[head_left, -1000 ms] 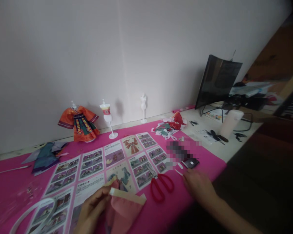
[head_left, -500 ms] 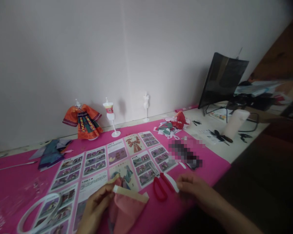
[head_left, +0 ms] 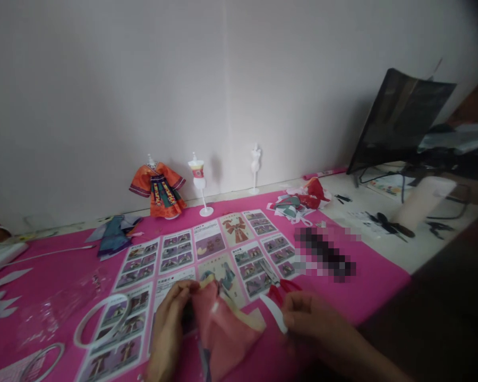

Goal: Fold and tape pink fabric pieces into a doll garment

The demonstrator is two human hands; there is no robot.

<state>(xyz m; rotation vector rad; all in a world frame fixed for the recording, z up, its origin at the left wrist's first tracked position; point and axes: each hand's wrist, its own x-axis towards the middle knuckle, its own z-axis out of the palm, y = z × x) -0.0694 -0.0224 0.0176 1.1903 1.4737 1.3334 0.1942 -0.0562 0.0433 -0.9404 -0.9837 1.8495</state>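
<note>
My left hand (head_left: pixel 169 326) pinches the upper edge of a small pink fabric piece (head_left: pixel 225 334) with a cream border. The piece hangs over the pink cloth and hides part of the sheet behind it. My right hand (head_left: pixel 313 318), to the right, has its fingers closed on a thin white curved strip (head_left: pixel 274 312). Just behind that hand lie red-handled scissors (head_left: pixel 278 293), partly covered by it and the strip. A printed instruction sheet (head_left: pixel 197 231) with several picture panels spreads out beyond both hands.
Along the wall stand a dress form in an orange robe (head_left: pixel 163 191), one with a partial top (head_left: pixel 198 175) and a bare one (head_left: pixel 255 159). Fabric scraps (head_left: pixel 298 201) lie at the back right, near a monitor (head_left: pixel 402 116). White rings (head_left: pixel 79 331) lie left on the pink cloth (head_left: pixel 382 276).
The view has swung left, so things appear further right. The white strip has moved toward the fabric with my right hand and now overlaps the scissors. The pink fabric has tilted and spread.
</note>
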